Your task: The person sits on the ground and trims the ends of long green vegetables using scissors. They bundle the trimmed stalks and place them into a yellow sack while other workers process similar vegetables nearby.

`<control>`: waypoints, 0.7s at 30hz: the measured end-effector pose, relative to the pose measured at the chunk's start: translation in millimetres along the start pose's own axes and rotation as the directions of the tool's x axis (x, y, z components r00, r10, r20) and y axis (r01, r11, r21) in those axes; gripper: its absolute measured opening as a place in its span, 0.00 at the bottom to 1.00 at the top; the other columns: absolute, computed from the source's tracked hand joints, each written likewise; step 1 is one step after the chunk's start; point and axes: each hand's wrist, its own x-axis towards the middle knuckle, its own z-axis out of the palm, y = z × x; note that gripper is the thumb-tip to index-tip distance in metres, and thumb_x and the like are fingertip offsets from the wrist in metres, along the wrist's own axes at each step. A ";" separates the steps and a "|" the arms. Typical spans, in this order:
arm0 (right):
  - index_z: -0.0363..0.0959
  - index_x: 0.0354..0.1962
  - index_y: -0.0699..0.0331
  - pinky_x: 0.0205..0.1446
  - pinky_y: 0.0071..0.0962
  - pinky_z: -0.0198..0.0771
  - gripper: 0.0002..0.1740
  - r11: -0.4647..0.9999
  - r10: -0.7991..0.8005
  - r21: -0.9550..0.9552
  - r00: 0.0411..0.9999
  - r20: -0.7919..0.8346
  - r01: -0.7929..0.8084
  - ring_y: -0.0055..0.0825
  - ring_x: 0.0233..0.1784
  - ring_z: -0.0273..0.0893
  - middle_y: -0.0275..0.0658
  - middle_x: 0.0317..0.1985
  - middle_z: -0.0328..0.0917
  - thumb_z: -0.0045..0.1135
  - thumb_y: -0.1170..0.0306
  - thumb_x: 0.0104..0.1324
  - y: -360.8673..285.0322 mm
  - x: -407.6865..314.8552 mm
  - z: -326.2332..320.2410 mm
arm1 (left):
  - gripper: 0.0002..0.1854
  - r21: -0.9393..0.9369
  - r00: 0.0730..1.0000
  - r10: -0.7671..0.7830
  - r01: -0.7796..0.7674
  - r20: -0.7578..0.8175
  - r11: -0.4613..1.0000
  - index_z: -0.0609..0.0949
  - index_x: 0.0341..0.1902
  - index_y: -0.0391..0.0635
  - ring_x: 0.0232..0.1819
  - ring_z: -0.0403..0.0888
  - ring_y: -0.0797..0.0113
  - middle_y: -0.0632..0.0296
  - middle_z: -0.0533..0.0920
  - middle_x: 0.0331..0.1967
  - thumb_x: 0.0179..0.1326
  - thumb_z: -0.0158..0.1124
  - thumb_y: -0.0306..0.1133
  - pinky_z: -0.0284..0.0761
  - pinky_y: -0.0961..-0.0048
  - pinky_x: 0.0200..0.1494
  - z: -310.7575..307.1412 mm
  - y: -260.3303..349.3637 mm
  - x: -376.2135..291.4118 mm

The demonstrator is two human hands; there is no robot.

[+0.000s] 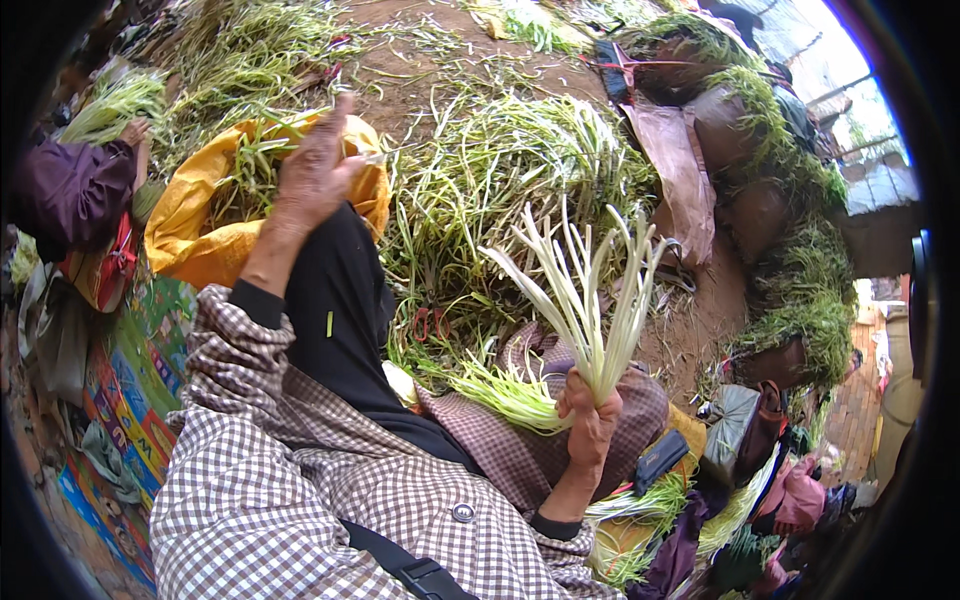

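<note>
My left hand point(319, 169) is raised over the rim of a yellow woven sack point(202, 251), fingers extended, thumb apart. Loose green leaves lie in the sack. A small pale bit shows by the thumb tip, too unclear to name. My right hand point(589, 412) grips a bunch of long, pale vegetable stems point(592, 315), which fan out above the fist. Yellow-green leaves point(510, 394) lie beside that fist over a checked cloth on my lap. Between the two hands, red-handled scissors point(430, 322) rest on a large heap of loose leaves and stems point(517, 172).
A person in a purple sleeve point(71, 187) is at the left, beside more greens. Greens-topped sacks point(772, 217) line the right. A pink sack point(675, 180) lies before them. A dark blue case point(660, 459) sits near my right forearm. A colourful mat point(135, 405) spreads at lower left.
</note>
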 end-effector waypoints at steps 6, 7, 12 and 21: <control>0.75 0.39 0.70 0.24 0.15 0.59 0.12 1.000 -0.012 -0.014 0.997 -0.073 0.011 0.12 0.21 0.63 0.29 0.25 0.72 0.59 0.68 0.64 -1.7 9.2 4.6 | 0.31 0.352 0.699 -0.288 0.056 0.654 0.934 0.77 0.57 0.52 0.58 0.74 0.55 0.52 0.78 0.55 0.60 0.51 0.61 0.66 0.57 0.62 -30.0 -0.9 0.4; 0.74 0.39 0.69 0.24 0.15 0.59 0.11 0.999 -0.024 -0.042 0.996 -0.085 0.020 0.12 0.21 0.63 0.29 0.24 0.72 0.58 0.69 0.64 -2.3 11.4 5.5 | 0.29 0.504 0.661 -0.353 -0.044 0.662 0.863 0.78 0.56 0.53 0.54 0.77 0.57 0.53 0.80 0.52 0.62 0.48 0.60 0.69 0.56 0.60 -40.6 4.9 5.5; 0.74 0.39 0.69 0.23 0.14 0.60 0.09 0.991 -0.065 -0.124 0.991 -0.115 0.050 0.11 0.21 0.64 0.29 0.26 0.72 0.57 0.71 0.64 -5.0 22.5 18.4 | 0.26 0.070 0.933 -0.106 0.087 0.343 0.994 0.71 0.63 0.47 0.26 0.79 0.61 0.53 0.77 0.23 0.59 0.49 0.27 0.73 0.65 0.29 -76.5 34.5 22.0; 0.74 0.38 0.67 0.29 0.21 0.64 0.07 0.925 -0.150 -0.367 0.983 -0.107 0.102 0.16 0.27 0.65 0.30 0.25 0.70 0.56 0.72 0.66 -1.5 32.7 54.7 | 0.48 -0.705 0.501 0.504 0.581 0.704 0.407 0.68 0.63 0.39 0.60 0.71 0.56 0.48 0.72 0.58 0.47 0.67 0.64 0.67 0.58 0.62 53.8 147.4 -59.2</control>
